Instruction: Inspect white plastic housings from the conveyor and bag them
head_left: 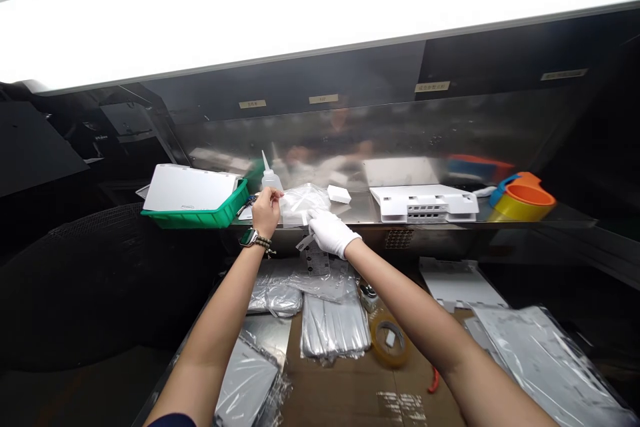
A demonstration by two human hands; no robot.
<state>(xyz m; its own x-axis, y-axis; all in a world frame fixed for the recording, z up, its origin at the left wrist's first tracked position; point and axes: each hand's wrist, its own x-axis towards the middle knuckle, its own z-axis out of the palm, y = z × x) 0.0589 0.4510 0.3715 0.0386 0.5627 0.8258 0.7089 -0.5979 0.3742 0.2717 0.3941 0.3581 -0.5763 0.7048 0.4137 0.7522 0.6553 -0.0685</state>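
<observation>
My left hand (267,213), bare and wearing a watch (248,237) and a bead bracelet, is closed in a pinch at the left edge of a crumpled clear plastic bag (307,199) on the shelf. What lies between its fingertips is too small to tell. On my right hand (331,232) is a white glove. Its fingers are bent together at the front of the same bag, and their grip is partly hidden. Under that hand shows a dark printed label (316,260). Behind the bag lie a small white box (339,194) and a dropper bottle (271,177).
A green tray (200,217) holds a white panel (193,188). Farther right on the metal shelf are a white slotted housing (425,203) and coloured tape rolls (525,199). Below are bagged panels (335,327), a clear tape roll (376,337) and a wrapped panel (545,353).
</observation>
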